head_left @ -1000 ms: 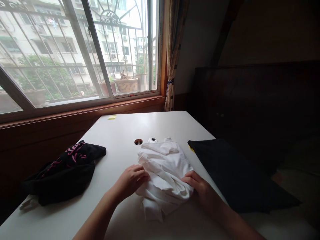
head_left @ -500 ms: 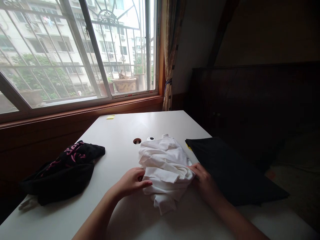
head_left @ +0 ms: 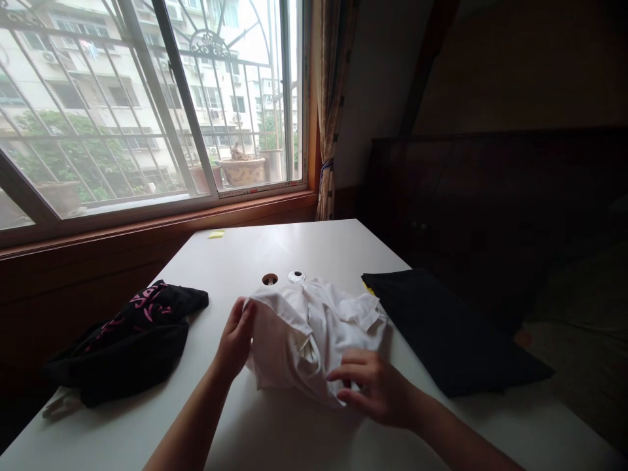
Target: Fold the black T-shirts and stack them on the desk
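A crumpled white garment lies in loose folds on the white table, in front of me. Its kind cannot be made out. My left hand is closed on the garment's left edge and holds that side slightly raised, with the fingers partly hidden. At the near right side, my right hand rests its half-bent, parted fingers against the cloth without gripping it.
To the left sits a bunched black garment with pink print. A dark folded cloth lies at the right edge. Beyond the white garment are a round cable hole, a white ring and a yellow note.
My left hand has risen and moved left, lifting and spreading the white garment's left edge. My right hand has shifted lower and left, onto the near right folds.
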`<act>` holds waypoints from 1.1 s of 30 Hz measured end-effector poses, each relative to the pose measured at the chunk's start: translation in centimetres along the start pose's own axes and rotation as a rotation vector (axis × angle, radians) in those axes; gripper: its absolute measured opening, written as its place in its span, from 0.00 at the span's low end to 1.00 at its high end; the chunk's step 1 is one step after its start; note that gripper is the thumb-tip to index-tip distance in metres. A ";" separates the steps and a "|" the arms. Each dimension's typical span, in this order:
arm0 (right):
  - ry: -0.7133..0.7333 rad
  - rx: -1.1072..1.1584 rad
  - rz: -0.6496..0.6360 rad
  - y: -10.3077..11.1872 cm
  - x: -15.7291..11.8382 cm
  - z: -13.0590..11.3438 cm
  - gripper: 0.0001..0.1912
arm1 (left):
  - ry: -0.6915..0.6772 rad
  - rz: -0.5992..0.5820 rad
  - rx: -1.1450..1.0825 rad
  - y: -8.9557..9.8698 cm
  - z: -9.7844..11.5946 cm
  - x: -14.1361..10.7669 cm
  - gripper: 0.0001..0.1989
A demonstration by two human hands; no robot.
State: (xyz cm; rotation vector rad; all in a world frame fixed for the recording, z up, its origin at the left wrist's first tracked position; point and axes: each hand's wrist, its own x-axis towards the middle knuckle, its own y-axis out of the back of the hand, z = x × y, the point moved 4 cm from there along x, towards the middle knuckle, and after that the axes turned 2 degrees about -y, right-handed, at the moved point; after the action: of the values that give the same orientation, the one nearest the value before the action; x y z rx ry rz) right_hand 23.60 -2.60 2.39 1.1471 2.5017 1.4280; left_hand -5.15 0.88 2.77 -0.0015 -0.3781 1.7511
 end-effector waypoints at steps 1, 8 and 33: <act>-0.008 0.028 0.090 0.5 0.9 -0.3 0.15 | 0.025 -0.078 -0.018 -0.3 0.2 -0.2 0.15; -0.208 0.171 0.223 0.6 6.6 1.0 0.19 | 0.150 -0.691 -0.014 -3.1 1.6 -2.4 0.23; -0.389 1.018 1.319 17.5 1.7 4.4 0.12 | -0.131 -0.906 0.768 -6.9 -2.7 -4.6 0.22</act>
State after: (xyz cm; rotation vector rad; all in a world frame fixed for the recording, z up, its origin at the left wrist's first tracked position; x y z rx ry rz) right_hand 34.16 6.99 13.65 3.0976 2.0022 -0.4330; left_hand 3.04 -1.71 1.00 0.7267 0.2135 0.8984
